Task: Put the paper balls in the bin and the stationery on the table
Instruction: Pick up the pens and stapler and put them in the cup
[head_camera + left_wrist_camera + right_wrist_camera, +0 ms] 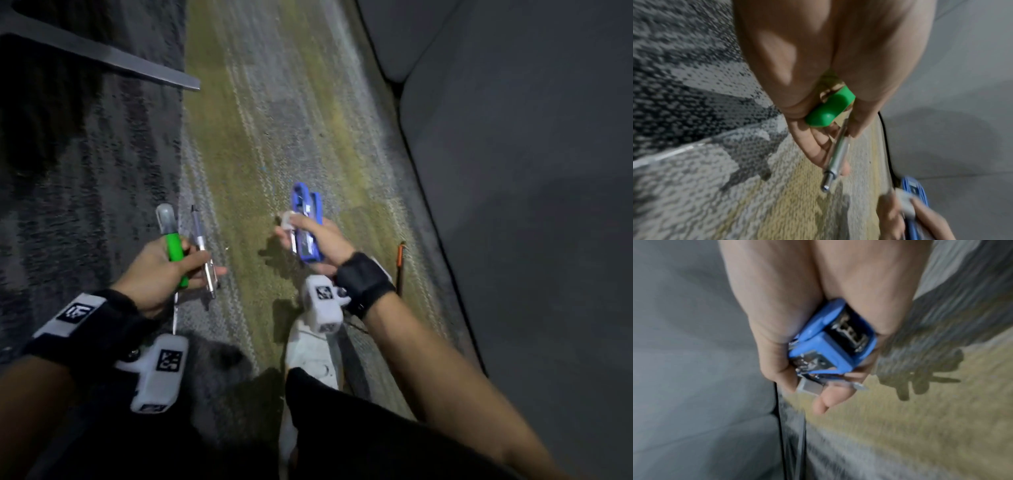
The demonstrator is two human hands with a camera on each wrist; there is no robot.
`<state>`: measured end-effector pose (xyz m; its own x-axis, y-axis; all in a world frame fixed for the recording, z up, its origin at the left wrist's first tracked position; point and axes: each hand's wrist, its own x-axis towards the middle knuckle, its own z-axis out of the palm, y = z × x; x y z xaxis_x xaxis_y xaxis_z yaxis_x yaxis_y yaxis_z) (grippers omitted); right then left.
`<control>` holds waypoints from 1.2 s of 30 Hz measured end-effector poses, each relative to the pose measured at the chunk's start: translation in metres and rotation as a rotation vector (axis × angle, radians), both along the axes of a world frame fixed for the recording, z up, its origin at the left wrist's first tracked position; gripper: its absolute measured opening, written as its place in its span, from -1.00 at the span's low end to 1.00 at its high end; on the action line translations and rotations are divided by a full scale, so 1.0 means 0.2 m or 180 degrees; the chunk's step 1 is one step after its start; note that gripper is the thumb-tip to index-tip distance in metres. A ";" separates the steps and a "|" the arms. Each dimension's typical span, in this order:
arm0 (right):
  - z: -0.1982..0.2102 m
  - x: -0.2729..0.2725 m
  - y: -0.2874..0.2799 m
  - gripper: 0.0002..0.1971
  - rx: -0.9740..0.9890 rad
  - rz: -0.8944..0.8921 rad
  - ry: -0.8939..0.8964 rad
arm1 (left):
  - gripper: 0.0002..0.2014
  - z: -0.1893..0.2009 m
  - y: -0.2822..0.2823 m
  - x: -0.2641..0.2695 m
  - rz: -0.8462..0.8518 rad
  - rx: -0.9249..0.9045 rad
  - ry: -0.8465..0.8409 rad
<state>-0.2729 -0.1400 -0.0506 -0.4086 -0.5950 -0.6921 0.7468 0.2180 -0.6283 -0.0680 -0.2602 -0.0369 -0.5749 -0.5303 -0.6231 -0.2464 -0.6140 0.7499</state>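
Observation:
My left hand grips a green marker with a clear cap and a silver pen together, above the carpet. In the left wrist view the green marker lies in the palm and the silver pen juts past the fingers. My right hand holds a blue stapler along with a small whitish piece and a thin pen. The right wrist view shows the blue stapler end-on in the curled fingers. An orange-tipped pen lies on the floor near the sofa base. No paper ball or bin is in view.
A grey sofa runs along the right. The carpet is green-grey in the middle and dark at left. A grey table edge crosses the upper left. My white shoe stands below the right hand.

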 end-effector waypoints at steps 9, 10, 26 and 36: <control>0.00 -0.43 0.90 -0.66 0.1551 -0.0052 0.1247 | -0.68 -0.05 0.14 -0.13 -0.0667 -0.0079 -0.0095; 0.00 -0.45 0.92 -0.68 0.1593 -0.0034 0.1056 | -0.69 -0.06 0.15 -0.12 -0.0688 -0.0094 -0.0119; -0.05 -0.20 0.77 -0.45 0.1891 0.0538 0.0979 | -0.67 -0.05 0.16 -0.07 -0.0570 -0.0036 -0.0261; 0.00 -0.21 0.76 -0.83 0.1869 -0.0078 0.0812 | -0.73 -0.02 0.18 -0.03 -0.0643 -0.0161 -0.0229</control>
<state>-0.3154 0.0113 -0.0513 -0.6122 -0.1346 -0.7791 0.5988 0.5645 -0.5681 -0.0737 -0.2244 -0.0415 -0.6277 -0.4404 -0.6419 -0.4146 -0.5088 0.7545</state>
